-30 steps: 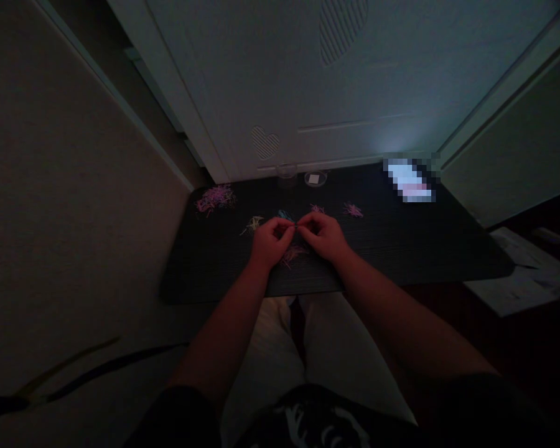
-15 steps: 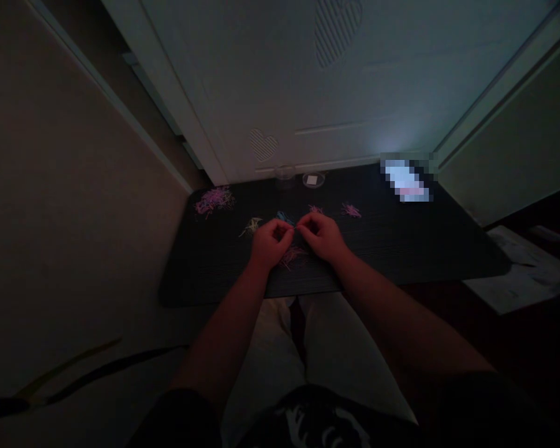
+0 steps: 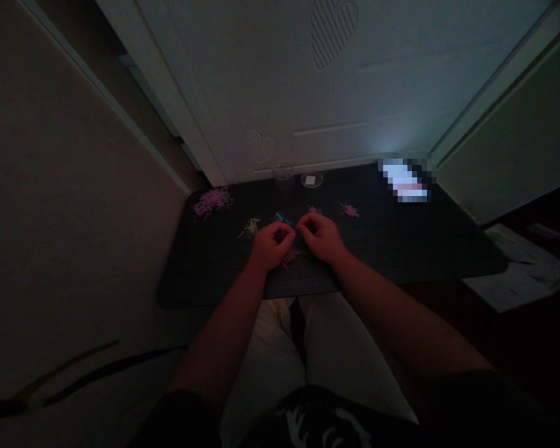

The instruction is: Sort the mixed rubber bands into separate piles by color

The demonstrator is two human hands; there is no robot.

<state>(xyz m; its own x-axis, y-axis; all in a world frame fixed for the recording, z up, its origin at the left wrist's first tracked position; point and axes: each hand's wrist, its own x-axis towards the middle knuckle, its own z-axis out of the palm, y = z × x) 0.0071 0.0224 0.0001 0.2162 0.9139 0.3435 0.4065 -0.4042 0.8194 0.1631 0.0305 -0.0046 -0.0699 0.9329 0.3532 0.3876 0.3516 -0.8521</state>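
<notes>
My left hand is closed, thumb and forefinger pinched together, over the middle of the black table. Facing it, my right hand is pinched too, its fingertips a small gap from the left ones. Whatever the fingertips hold is too small and dark to make out. Beneath and between the hands lies a pile of thin pinkish strands. Just beyond them are blue strands and a pink pile, partly hidden by my right hand. Pale yellow strands lie left of my left hand.
A larger mixed pile of pink and purple strands sits at the far left, a small pink-purple pile to the right. Along the back stand a clear container, a round clear lid and a lit, blurred-out screen. A white door rises behind.
Both hands stay pinched in nearly the same place; the gap between their fingertips looks slightly different. The whole view has shifted a little.
</notes>
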